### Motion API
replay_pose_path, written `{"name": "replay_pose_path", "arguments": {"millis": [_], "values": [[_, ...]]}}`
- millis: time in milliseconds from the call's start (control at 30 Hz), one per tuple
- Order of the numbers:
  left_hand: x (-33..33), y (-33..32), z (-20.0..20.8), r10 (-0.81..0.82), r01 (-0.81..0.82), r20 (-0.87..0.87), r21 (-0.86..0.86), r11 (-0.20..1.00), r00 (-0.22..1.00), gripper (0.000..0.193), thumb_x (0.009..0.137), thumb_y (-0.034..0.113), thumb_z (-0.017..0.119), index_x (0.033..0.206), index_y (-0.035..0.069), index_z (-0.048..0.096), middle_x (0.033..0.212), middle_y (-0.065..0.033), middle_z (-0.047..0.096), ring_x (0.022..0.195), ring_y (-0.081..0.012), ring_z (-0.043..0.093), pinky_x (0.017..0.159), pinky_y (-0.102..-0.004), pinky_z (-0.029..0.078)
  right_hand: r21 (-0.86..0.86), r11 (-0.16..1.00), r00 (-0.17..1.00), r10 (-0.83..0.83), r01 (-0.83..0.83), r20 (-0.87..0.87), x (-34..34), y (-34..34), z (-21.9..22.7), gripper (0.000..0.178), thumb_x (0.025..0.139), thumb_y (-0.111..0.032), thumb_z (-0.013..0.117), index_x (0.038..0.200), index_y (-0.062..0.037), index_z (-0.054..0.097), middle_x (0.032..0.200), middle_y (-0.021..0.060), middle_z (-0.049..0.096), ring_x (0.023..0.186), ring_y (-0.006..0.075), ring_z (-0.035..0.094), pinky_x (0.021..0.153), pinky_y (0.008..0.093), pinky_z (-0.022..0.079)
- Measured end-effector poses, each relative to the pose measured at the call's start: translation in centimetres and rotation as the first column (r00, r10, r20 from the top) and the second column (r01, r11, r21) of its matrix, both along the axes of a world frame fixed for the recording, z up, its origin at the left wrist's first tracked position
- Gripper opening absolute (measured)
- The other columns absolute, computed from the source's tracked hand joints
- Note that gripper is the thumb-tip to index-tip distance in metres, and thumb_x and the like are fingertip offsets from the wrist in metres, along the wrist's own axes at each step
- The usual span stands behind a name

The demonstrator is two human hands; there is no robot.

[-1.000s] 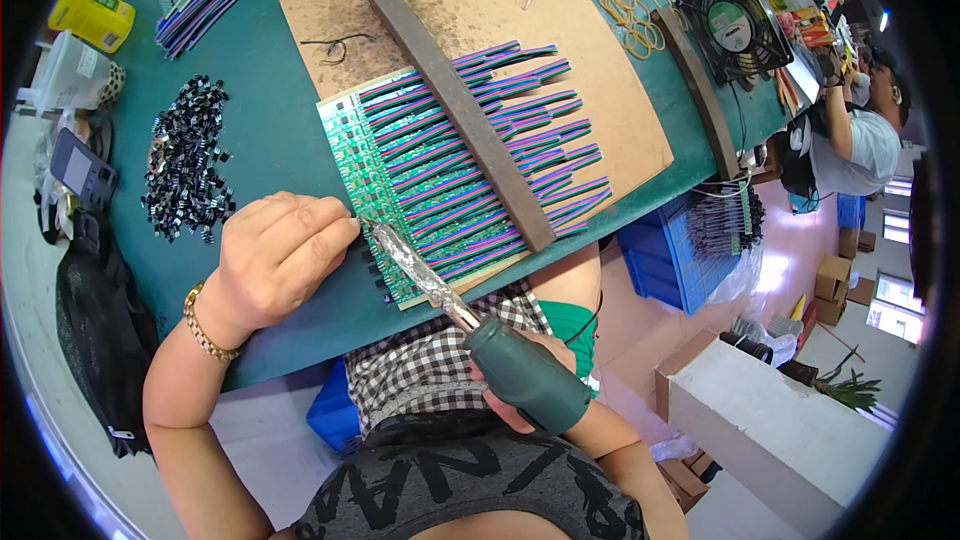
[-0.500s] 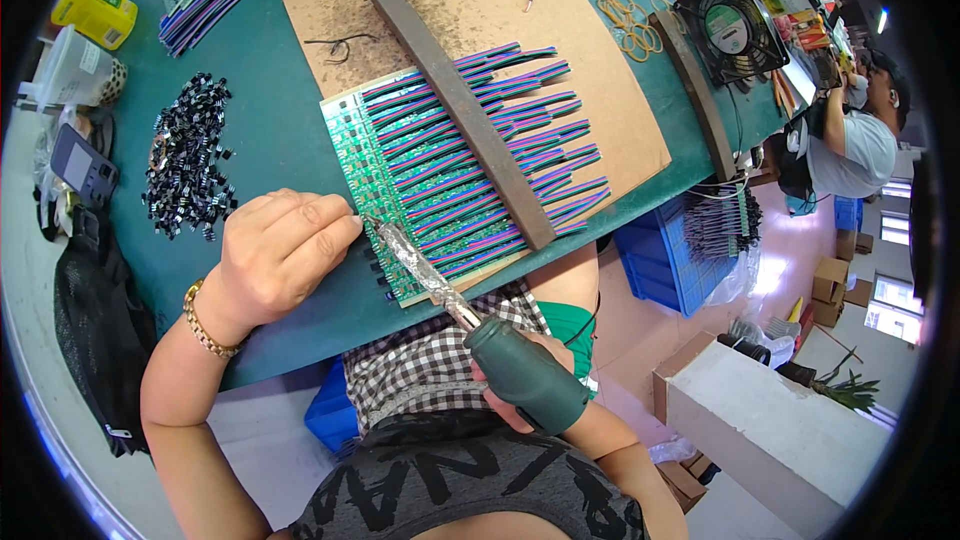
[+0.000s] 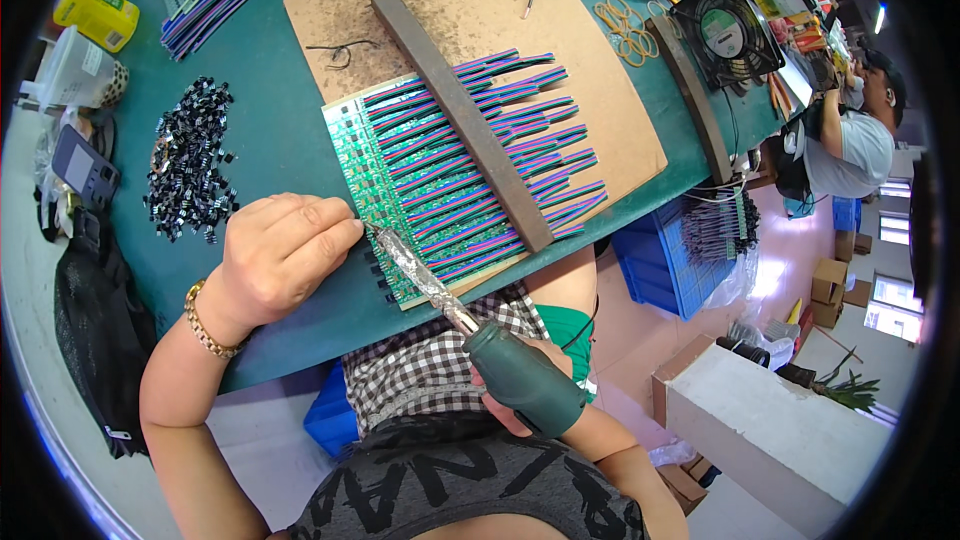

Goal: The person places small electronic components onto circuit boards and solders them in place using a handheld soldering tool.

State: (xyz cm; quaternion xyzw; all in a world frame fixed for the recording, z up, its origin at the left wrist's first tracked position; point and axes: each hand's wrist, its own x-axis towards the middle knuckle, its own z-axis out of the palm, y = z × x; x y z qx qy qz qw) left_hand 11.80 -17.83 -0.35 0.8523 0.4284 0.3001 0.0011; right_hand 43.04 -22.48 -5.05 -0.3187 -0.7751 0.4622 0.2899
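My left hand (image 3: 285, 258), with a gold bracelet at the wrist, is closed in a pinch at the left edge of a green circuit board panel (image 3: 352, 155). Whatever lies between those fingertips is too small and covered to make out. My right hand (image 3: 552, 352) is wrapped around the dark green handle of a soldering iron (image 3: 525, 380). Its silvery, crusted shaft slants up to the left, and the tip meets the board edge beside my left fingertips. Rows of striped ribbon wires (image 3: 545, 155) run rightward from the board, with a brown metal bar (image 3: 465, 125) lying across them.
Left of the board lies a heap of small black connectors (image 3: 188, 160). A brown cardboard sheet (image 3: 615, 120) sits under the work. A black fan (image 3: 722, 30), another bar (image 3: 692, 95) and rubber bands (image 3: 628, 32) are at the right. A blue crate (image 3: 665, 260) stands below the table edge.
The soldering iron's tip has shifted very slightly left, closer to my left fingertips. My left hand stays in nearly the same place.
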Motion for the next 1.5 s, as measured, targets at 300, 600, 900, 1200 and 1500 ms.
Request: {"name": "replay_pose_path", "arguments": {"millis": [300,600,900,1200,1500], "values": [[0.0,0.0,0.1,-0.007,0.007,-0.003,0.006,1.0,1.0,0.024,0.065,0.002,0.074,0.087,0.0,0.064,0.082,-0.0101,0.064,0.068,-0.0233,0.065,0.055,-0.0312,0.05,-0.072,0.997,0.999,-0.023,0.026,0.04,0.8,-0.8,-0.5,0.042,0.067,-0.02,0.076,0.103,-0.0028,0.065,0.092,0.0109,0.067,0.071,0.0256,0.067,0.059,0.0311,0.054],[0.0,-0.2,-0.2,-0.007,0.009,-0.044,0.045,0.999,0.999,0.022,0.067,0.006,0.068,0.087,-0.002,0.066,0.083,-0.0118,0.064,0.066,-0.0227,0.063,0.057,-0.031,0.053,-0.389,0.921,0.995,0.016,0.021,0.093,0.6,-0.3,0.9,0.043,0.066,-0.022,0.077,0.103,-0.0026,0.065,0.095,0.0124,0.067,0.069,0.0251,0.067,0.059,0.0305,0.054],[0.2,-0.3,0.0,-0.019,0.02,-0.053,0.023,1.0,0.998,0.026,0.066,-0.001,0.072,0.09,-0.004,0.063,0.083,-0.0132,0.063,0.068,-0.0253,0.064,0.057,-0.0322,0.052,-0.109,0.994,0.998,-0.016,0.021,0.054,0.1,-0.3,-0.5,0.039,0.065,-0.022,0.076,0.098,-0.0035,0.066,0.095,0.0118,0.067,0.07,0.0235,0.067,0.058,0.029,0.053],[0.0,-0.3,-0.5,0.002,0.001,-0.063,0.044,0.999,0.998,0.024,0.066,0.005,0.066,0.089,-0.004,0.066,0.085,-0.013,0.065,0.069,-0.0242,0.063,0.058,-0.0307,0.053,-0.273,0.961,0.997,-0.02,0.04,0.077,0.6,-0.4,0.4,0.045,0.066,-0.021,0.077,0.106,-0.0036,0.064,0.099,0.0104,0.065,0.072,0.0254,0.066,0.058,0.0318,0.052],[-0.1,-0.1,-0.2,-0.019,0.021,-0.055,0.031,0.999,0.998,0.023,0.066,0.006,0.066,0.087,-0.002,0.066,0.084,-0.0119,0.065,0.067,-0.0232,0.063,0.057,-0.0303,0.052,-0.061,0.997,0.998,0.053,-0.051,0.034,0.0,0.5,0.9,0.05,0.064,-0.022,0.078,0.108,-0.004,0.065,0.096,0.0101,0.066,0.073,0.0255,0.067,0.059,0.0317,0.053]]}}
